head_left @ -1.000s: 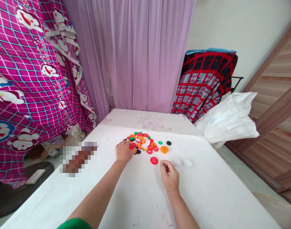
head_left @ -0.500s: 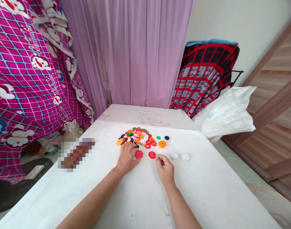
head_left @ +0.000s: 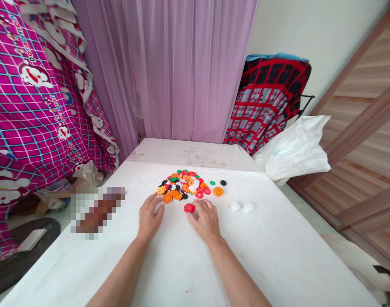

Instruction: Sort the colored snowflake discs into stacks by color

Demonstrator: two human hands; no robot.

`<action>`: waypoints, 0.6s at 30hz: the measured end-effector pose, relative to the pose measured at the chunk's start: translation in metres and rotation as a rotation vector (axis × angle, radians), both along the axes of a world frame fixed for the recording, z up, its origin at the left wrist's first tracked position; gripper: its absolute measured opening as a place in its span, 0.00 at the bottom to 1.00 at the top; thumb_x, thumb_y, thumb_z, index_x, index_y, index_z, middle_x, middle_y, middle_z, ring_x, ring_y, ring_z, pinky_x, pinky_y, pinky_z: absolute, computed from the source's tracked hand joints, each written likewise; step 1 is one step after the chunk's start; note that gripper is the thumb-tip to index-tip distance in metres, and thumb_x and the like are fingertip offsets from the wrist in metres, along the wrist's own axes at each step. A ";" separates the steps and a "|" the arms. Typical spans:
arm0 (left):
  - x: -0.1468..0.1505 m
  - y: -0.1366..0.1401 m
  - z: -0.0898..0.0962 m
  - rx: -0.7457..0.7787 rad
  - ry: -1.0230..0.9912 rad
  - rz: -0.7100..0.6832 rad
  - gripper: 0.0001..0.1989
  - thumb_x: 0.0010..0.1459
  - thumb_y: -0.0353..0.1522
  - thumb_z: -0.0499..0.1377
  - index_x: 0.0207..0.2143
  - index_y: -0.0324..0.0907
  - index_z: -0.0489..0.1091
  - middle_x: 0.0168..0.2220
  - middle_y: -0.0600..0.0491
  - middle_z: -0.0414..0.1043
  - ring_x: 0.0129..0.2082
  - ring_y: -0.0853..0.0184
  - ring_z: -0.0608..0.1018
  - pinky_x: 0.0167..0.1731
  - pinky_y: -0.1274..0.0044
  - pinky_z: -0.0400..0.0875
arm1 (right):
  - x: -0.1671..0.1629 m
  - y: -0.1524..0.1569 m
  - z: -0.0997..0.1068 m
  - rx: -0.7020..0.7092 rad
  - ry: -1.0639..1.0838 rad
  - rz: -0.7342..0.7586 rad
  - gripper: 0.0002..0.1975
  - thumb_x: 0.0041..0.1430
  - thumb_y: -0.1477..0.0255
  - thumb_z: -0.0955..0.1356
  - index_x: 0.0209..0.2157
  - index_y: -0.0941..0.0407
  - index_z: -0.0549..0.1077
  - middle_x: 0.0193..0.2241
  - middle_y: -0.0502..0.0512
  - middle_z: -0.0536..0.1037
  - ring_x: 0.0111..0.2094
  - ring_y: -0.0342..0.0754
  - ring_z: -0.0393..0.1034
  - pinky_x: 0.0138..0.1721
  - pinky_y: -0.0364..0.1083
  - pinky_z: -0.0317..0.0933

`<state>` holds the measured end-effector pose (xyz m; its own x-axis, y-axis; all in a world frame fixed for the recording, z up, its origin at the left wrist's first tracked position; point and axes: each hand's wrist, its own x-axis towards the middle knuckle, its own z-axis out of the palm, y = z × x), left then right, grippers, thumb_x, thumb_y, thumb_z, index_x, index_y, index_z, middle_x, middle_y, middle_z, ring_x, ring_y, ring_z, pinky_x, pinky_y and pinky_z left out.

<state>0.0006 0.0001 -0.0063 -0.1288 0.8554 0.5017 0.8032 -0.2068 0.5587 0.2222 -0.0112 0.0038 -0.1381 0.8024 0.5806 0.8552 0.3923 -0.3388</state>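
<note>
A red flower-shaped disc (head_left: 189, 208), thick enough to look like a stack, lies on the white-covered table in front of the pile. My right hand (head_left: 206, 218) rests at its right side, thumb and forefinger apart around its edge, seemingly touching it. To the left, my left hand (head_left: 150, 216) is open, holding nothing, with thumb and fingers spread. Its fingertips are just beside several orange discs (head_left: 172, 196) at the near edge of the mixed pile. The pile (head_left: 186, 184) holds red, orange, white, black and green flower-shaped discs.
Right of the pile lie a green disc (head_left: 212, 183), a black disc (head_left: 223, 183) and a larger orange disc (head_left: 218, 192). Two white pieces (head_left: 248, 207) sit farther right. A white plastic bag (head_left: 293, 149) stands past the table's right edge. A pixelated reddish-brown object (head_left: 100, 211) is at the left.
The right-hand red disc has moved left to the other one, and a single thick red shape shows now. My left hand has drawn back leftward from the discs, uncovering the orange ones.
</note>
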 end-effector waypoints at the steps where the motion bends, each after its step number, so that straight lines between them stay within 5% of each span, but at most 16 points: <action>1: -0.002 0.003 -0.001 0.010 -0.044 -0.006 0.12 0.59 0.37 0.52 0.41 0.46 0.73 0.52 0.48 0.72 0.53 0.59 0.73 0.55 0.63 0.66 | -0.003 0.001 0.000 -0.012 -0.015 -0.013 0.09 0.53 0.70 0.69 0.39 0.53 0.73 0.40 0.54 0.78 0.47 0.52 0.64 0.46 0.49 0.55; 6: -0.004 0.012 0.000 0.012 -0.168 0.005 0.13 0.58 0.37 0.53 0.42 0.46 0.72 0.52 0.49 0.73 0.53 0.59 0.73 0.56 0.63 0.66 | -0.012 0.006 -0.001 -0.069 -0.054 -0.059 0.08 0.52 0.71 0.69 0.36 0.52 0.73 0.32 0.52 0.77 0.43 0.52 0.65 0.43 0.48 0.54; 18: -0.004 0.011 0.001 -0.024 -0.159 -0.006 0.14 0.58 0.38 0.53 0.44 0.46 0.72 0.53 0.50 0.72 0.52 0.59 0.74 0.55 0.64 0.67 | -0.013 0.004 0.001 -0.085 -0.015 -0.075 0.14 0.48 0.72 0.69 0.40 0.53 0.72 0.36 0.54 0.77 0.45 0.54 0.64 0.46 0.51 0.54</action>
<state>-0.0033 0.0108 -0.0057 -0.1998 0.8680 0.4546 0.7028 -0.1963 0.6838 0.2089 -0.0072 0.0047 -0.0841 0.8571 0.5083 0.8864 0.2973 -0.3547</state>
